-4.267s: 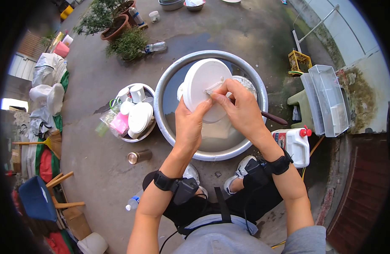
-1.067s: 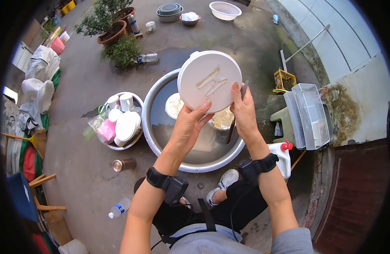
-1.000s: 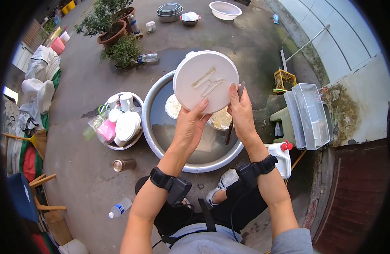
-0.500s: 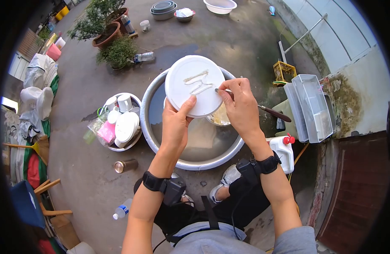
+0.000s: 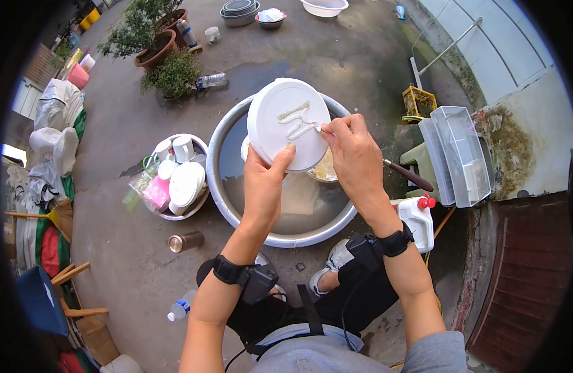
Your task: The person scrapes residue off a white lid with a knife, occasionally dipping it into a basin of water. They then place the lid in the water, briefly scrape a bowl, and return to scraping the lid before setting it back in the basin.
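My left hand (image 5: 265,180) grips a round white plastic lid (image 5: 271,124) by its lower edge, thumb on top. A wavy, raised pale strip (image 5: 296,127) lies across the lid's face, brownish at its upper end. My right hand (image 5: 355,152) is closed around a slim metal tool with a dark wooden handle (image 5: 409,174), which sticks out to the right. Its tip touches or nearly touches the right end of the strip; most of the blade is hidden by my fingers. Beneath both hands sits a large metal basin (image 5: 280,241) of cloudy water, with a pale yellowish item (image 5: 324,169) partly hidden in it.
Left of the basin stands a bowl (image 5: 202,146) of white cups and lids. A metal flask (image 5: 186,242) and a water bottle (image 5: 182,307) lie nearer me. To the right are a white jug (image 5: 416,224) and clear plastic bins (image 5: 460,161). Potted plants (image 5: 156,53) stand farther off.
The lid has shifted slightly right and tilted a little in my left hand. The tool's tip has turned at the strip's end, and its handle has swung slightly outward.
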